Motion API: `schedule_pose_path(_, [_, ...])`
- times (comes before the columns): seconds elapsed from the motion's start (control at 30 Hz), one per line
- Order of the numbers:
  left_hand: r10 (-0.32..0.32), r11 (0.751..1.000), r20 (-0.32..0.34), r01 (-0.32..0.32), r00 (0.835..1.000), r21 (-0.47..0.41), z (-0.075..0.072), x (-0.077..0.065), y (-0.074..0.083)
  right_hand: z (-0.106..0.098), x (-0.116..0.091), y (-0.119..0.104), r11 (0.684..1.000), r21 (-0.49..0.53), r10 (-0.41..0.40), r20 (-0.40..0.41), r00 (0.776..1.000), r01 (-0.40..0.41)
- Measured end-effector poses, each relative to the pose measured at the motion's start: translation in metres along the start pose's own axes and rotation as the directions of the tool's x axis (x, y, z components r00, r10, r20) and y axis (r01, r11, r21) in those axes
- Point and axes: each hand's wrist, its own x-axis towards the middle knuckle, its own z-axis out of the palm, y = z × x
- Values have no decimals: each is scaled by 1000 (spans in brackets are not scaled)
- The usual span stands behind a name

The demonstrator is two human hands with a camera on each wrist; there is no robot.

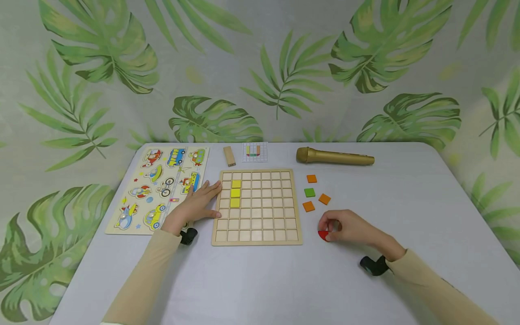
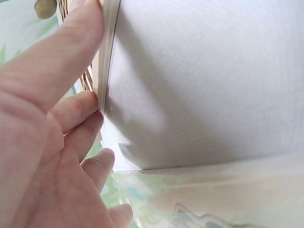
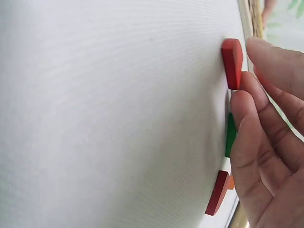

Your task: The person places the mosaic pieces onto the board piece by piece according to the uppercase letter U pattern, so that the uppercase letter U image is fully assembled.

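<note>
Your left hand (image 1: 196,204), fingers spread, touches the board (image 1: 257,243), likely steadying it, while your right grip (image 1: 351,229) pinches the red piece (image 3: 231,64) toward the worktop's (image 1: 252,289) right edge.

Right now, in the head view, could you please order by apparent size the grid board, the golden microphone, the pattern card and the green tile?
From largest to smallest:
Grid board
Golden microphone
Pattern card
Green tile

Free to pass in front of the grid board (image 1: 257,243) and right of the orange tiles (image 1: 324,199); blocked behind by the microphone (image 1: 335,156), leftward by the picture board (image 1: 112,229); apparently tight under the right grip (image 1: 353,227).
</note>
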Motion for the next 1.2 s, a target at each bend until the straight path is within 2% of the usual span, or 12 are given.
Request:
schedule_pose_path(0.2, [0, 1000, -1, 0, 1000, -3, 0, 0, 0, 4, 0, -5, 986, -164, -15, -27, 1000, 10])
schedule_pose_path(0.33, [2, 1000, -5, -2, 1000, -5, 1, -1, -1, 5, 2, -10, 979, -202, -8, -31, 1000, 1])
schedule_pose_path(0.43, [3, 1000, -7, -3, 1000, -7, 1, -1, -1, 4, 3, -13, 986, -166, -2, -17, 1000, -1])
schedule_pose_path(0.7, [12, 1000, -16, -12, 1000, -25, 1, -1, -2, 3, 6, -15, 1000, 4, 17, 62, 998, -17])
schedule_pose_path(0.97, [3, 1000, -7, -3, 1000, -30, -1, -3, 2, 3, 21, -17, 995, 101, 15, 24, 1000, -18])
schedule_pose_path(1.2, [10, 1000, -7, -10, 1000, -22, 0, -2, 0, 3, 47, -21, 979, 203, 18, 30, 999, -24])
